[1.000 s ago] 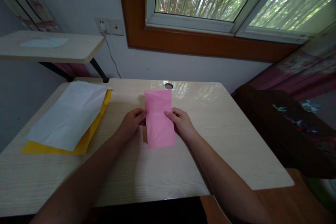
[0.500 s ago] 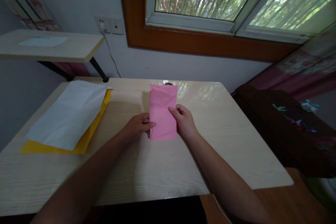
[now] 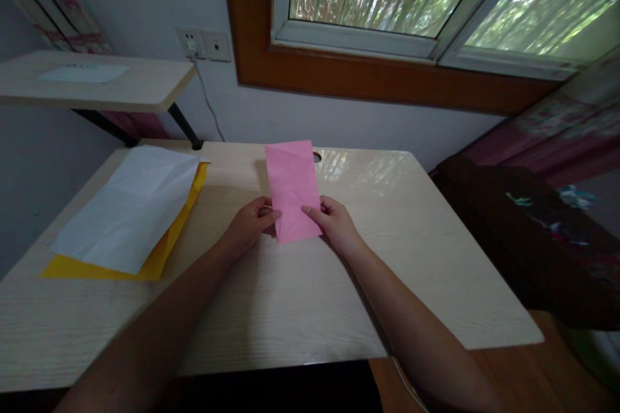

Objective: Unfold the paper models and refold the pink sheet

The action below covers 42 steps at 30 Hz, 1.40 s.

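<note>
A folded sheet of pink paper [image 3: 292, 184] is held up above the desk, tilted slightly to the left at its top. My left hand [image 3: 252, 222] pinches its lower left edge, thumb in front and fingers behind. On the opposite edge my right hand [image 3: 336, 222] grips the lower right side, its thumb lying flat on the front. The fingers behind the paper are partly hidden. Layered edges show along the left side of the paper.
White paper [image 3: 130, 206] lies over a yellow sheet [image 3: 159, 261] on the left of the desk [image 3: 436, 284]. A raised shelf [image 3: 145, 87] stands behind them. The desk has a cable hole [image 3: 317, 157] at the back, near the wall socket [image 3: 191, 43] and window.
The pink paper has shifted up and to the left, and its top now leans left. My right thumb sits lower on it. Both hands keep their hold.
</note>
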Motion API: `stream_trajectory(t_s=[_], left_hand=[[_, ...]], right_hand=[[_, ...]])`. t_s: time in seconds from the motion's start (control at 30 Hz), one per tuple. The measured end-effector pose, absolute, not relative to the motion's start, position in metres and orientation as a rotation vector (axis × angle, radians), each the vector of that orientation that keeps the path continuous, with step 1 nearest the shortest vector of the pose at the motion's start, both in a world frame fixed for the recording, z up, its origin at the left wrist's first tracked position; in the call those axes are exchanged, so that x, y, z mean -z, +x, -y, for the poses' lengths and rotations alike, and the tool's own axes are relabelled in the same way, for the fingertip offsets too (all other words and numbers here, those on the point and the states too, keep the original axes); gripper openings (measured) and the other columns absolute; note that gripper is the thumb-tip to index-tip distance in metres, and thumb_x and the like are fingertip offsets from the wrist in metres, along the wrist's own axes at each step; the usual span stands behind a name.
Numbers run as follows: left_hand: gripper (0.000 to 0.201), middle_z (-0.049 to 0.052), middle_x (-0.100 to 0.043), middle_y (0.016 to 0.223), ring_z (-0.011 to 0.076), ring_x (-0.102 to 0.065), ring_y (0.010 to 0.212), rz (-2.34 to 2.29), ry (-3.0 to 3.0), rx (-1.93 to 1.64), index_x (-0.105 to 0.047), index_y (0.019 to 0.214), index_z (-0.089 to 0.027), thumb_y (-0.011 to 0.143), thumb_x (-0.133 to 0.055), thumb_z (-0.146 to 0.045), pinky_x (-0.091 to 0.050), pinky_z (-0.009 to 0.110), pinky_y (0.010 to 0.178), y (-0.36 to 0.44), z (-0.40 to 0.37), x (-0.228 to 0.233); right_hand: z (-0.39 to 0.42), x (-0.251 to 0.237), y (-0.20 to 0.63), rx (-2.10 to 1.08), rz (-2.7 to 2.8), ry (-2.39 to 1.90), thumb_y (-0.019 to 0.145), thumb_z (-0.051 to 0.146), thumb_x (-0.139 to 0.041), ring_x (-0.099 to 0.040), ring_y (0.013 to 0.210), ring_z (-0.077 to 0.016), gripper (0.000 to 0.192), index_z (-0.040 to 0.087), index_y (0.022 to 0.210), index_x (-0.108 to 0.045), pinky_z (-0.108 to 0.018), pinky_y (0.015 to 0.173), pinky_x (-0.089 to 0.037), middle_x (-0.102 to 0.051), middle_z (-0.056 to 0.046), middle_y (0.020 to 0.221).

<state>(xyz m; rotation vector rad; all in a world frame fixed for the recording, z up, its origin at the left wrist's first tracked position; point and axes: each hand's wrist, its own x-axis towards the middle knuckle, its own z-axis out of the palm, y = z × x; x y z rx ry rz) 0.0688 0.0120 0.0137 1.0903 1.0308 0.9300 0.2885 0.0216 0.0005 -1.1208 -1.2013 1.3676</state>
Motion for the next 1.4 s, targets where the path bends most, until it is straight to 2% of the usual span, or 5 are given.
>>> stream_trajectory(t_s=[0.2, 0.67, 1.0, 1.17, 1.4], left_hand=[[0.045, -0.004, -0.062, 0.067, 0.0202, -0.074, 0.068, -1.006, 1.122, -0.808, -0.056, 0.1, -0.017, 0.071, -0.083, -0.038, -0.057, 0.026, 0.06, 0.069, -0.01, -0.016], [0.043, 0.0, -0.068, 0.073, 0.0214, -0.076, 0.071, -0.985, 1.049, -0.913, -0.055, 0.104, -0.015, 0.074, -0.081, -0.034, -0.06, 0.029, 0.066, 0.069, -0.011, -0.011], [0.075, -0.002, -0.066, 0.084, 0.0177, -0.073, 0.072, -0.959, 1.22, -1.014, -0.025, 0.153, -0.023, 0.088, -0.063, -0.028, -0.061, 0.033, 0.068, 0.069, -0.009, -0.007], [0.061, 0.004, -0.062, 0.109, 0.0102, -0.063, 0.079, -1.029, 1.842, -1.141, -0.043, 0.147, -0.031, 0.09, -0.056, -0.013, -0.057, 0.027, 0.075, 0.063, -0.012, -0.001], [0.028, 0.004, -0.055, 0.098, 0.0159, -0.052, 0.088, -1.112, 2.439, -1.279, -0.074, 0.112, -0.029, 0.09, -0.065, -0.014, -0.048, 0.029, 0.077, 0.058, -0.01, -0.011]], right_hand=[[-0.022, -0.006, 0.29, -1.268, 1.162, -1.112, 0.075, 0.048, -0.081, -0.059, 0.069, -0.0169, 0.031, 0.021, 0.085, -0.069, -0.03, 0.064, -0.047, -0.069, 0.0, 0.08], [-0.021, -0.01, 0.286, -1.322, 1.161, -1.051, 0.075, 0.045, -0.082, -0.062, 0.076, -0.018, 0.035, 0.021, 0.096, -0.068, -0.032, 0.072, -0.05, -0.071, -0.001, 0.089], [-0.023, -0.004, 0.287, -1.309, 1.124, -1.01, 0.074, 0.038, -0.085, -0.065, 0.083, -0.0168, 0.042, 0.023, 0.105, -0.06, -0.031, 0.076, -0.053, -0.071, 0.0, 0.097], [-0.024, -0.002, 0.289, -1.338, 1.091, -0.996, 0.075, 0.036, -0.085, -0.067, 0.082, -0.0167, 0.043, 0.025, 0.107, -0.059, -0.031, 0.076, -0.054, -0.072, 0.0, 0.097], [-0.022, -0.004, 0.287, -1.524, 1.151, -0.989, 0.074, 0.039, -0.085, -0.067, 0.081, -0.0173, 0.045, 0.024, 0.111, -0.062, -0.032, 0.075, -0.054, -0.072, -0.002, 0.099]])
